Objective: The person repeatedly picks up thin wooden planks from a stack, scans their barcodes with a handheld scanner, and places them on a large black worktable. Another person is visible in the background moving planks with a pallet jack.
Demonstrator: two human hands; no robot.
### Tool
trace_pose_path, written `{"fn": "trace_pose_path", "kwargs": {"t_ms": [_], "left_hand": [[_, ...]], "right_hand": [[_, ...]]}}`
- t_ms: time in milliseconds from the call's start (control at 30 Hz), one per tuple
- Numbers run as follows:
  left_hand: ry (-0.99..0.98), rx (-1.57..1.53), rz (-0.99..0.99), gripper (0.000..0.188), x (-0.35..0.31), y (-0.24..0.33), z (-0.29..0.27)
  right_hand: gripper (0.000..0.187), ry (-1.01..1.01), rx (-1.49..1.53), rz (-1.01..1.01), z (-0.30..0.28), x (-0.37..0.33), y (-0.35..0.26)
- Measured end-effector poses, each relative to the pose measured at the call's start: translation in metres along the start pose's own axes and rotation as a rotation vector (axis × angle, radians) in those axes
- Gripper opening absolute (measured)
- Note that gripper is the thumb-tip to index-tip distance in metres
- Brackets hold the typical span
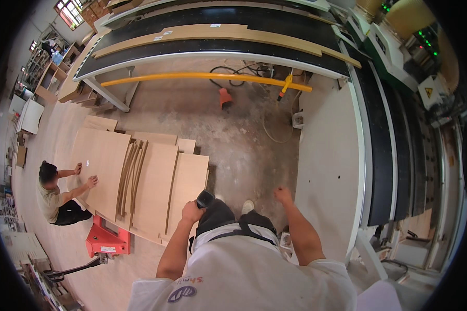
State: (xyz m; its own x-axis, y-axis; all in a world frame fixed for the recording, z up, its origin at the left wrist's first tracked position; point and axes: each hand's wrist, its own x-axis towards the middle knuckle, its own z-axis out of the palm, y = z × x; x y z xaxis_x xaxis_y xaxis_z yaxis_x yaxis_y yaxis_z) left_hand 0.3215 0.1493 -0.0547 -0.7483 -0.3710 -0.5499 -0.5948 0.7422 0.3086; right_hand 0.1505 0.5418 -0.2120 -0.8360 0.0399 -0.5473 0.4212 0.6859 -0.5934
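My left hand [192, 212] is closed around a dark handheld scanner [205, 198], held in front of my left thigh. Beside it on the left lies a stack of light wooden panels [155, 181], with narrow strips [132, 176] resting on top. My right hand [283, 195] hangs loosely curled near the pale side panel [327, 155] of the machine table, apart from it, and nothing shows in its fingers. Across the black conveyor table [187, 52] ahead lie long wooden boards [233, 34] with small white labels.
A co-worker [57, 192] crouches at the far left with both hands on the panels. A red pallet jack [107, 239] stands by the stack. A yellow bar [192, 76] runs below the table's front, with an orange-red foot pedal [224, 97] and hoses on the floor.
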Motion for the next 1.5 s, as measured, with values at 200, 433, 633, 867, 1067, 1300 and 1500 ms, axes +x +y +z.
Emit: {"fn": "trace_pose_path", "kwargs": {"t_ms": [200, 433, 633, 867, 1067, 1300, 1500], "left_hand": [[-0.029, -0.022, 0.025, 0.044, 0.096, 0.039, -0.046], [0.127, -0.092, 0.154, 0.043, 0.241, 0.095, -0.128], [0.259, -0.493, 0.326, 0.037, 0.331, 0.195, -0.248], [0.385, -0.882, 0.435, 0.028, 0.388, 0.301, -0.323], [0.366, -1.175, 0.507, 0.032, 0.439, 0.323, -0.375], [0.382, -1.237, 0.454, 0.036, 0.524, 0.395, -0.430], [0.405, -1.094, 0.407, 0.045, 0.583, 0.410, -0.419]], "right_hand": [[0.043, -0.070, 0.050, -0.098, 0.016, 0.091, -0.033], [0.028, -0.313, 0.022, 0.152, 0.010, 0.121, 0.003], [0.017, -0.284, 0.325, 0.364, -0.047, 0.184, -0.047], [0.028, 0.681, 0.076, -0.191, -0.068, 0.344, -0.158], [0.023, 0.051, 0.482, 0.131, -0.129, 0.384, -0.320], [0.030, 0.419, 1.086, 0.147, -0.172, 0.338, -0.280], [0.048, 0.622, 1.407, -0.251, -0.292, 0.159, -0.312]]}}
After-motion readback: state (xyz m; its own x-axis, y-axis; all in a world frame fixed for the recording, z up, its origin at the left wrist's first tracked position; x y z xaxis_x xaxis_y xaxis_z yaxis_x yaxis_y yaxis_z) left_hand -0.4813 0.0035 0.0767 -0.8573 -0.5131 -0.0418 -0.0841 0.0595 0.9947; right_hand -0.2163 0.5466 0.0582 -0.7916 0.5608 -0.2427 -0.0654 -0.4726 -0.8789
